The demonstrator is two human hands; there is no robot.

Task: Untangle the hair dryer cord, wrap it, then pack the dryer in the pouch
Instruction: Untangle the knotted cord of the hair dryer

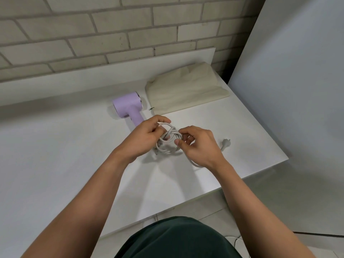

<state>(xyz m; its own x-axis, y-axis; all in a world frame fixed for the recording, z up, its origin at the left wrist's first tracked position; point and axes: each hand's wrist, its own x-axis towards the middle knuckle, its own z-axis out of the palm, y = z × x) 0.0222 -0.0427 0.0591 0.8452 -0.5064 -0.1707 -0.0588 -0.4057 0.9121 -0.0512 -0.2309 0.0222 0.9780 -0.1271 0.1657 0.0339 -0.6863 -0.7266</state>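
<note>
White cord (168, 139) is sitting bunched in a tangle between both hands, mid-table (55, 146); the left hand (147, 135) and right hand (195, 144) are each pinching loops. The lilac dryer (128, 108) is lying just beyond the left hand, the pouch (186, 88) near the far right corner.

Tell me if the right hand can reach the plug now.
Probably yes: the plug lies bare just beside the right hand, nothing between, but that hand must first drop the cord.

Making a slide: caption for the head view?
Left hand and right hand pinch the knotted cord; hair dryer and pouch lie behind.
</note>
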